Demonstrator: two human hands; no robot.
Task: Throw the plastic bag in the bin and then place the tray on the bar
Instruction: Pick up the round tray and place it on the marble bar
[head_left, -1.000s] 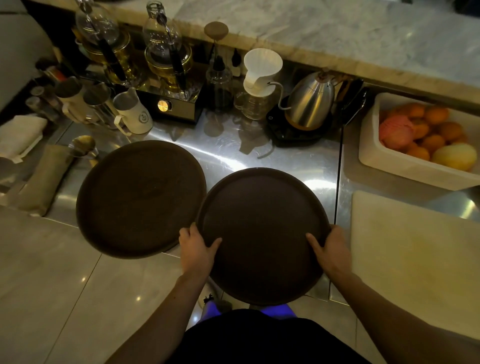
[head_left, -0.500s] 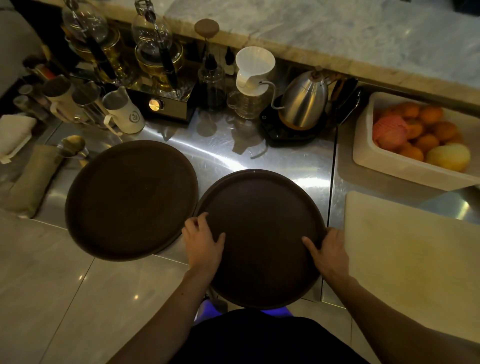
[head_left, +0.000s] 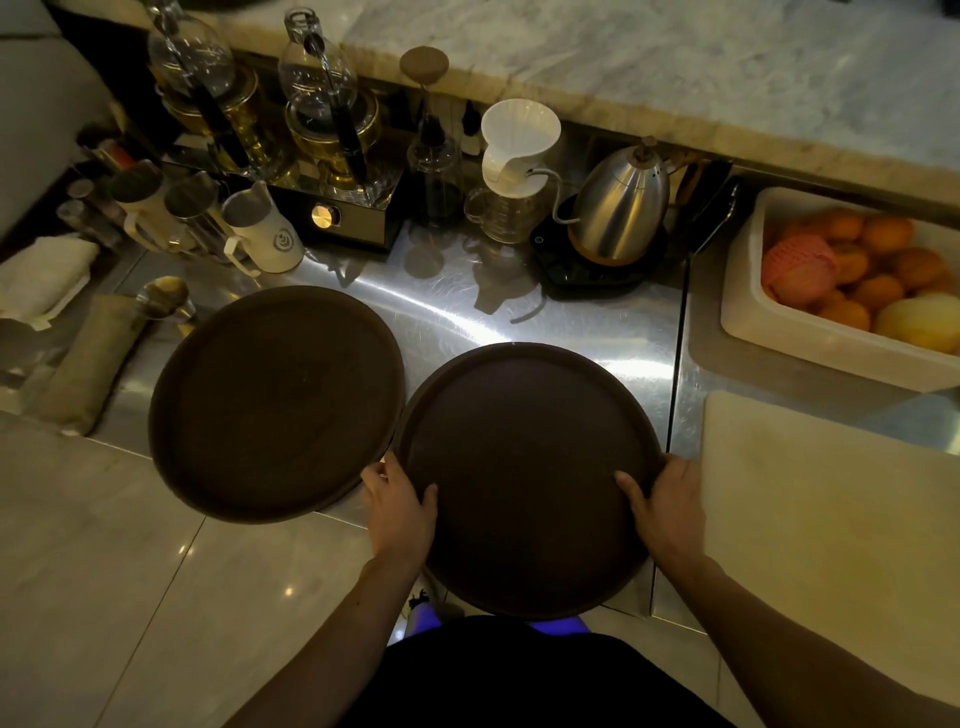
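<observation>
A round dark brown tray lies on the steel counter, its near part overhanging the counter's front edge. My left hand grips its left rim and my right hand grips its right rim, thumbs on the tray's top. A second identical brown tray lies to the left, its rim touching or just under the held tray. The marble bar top runs along the back, above the counter. No plastic bag or bin is in view.
Along the back of the counter stand glass siphon brewers, metal and white pitchers, a white dripper on a glass server and a steel kettle. A white tub of oranges and a pale cutting board lie to the right.
My left hand has shifted on the tray's left rim, sliding up onto the top and back to the edge. The tray has stayed nearly in place; the view has moved slightly.
</observation>
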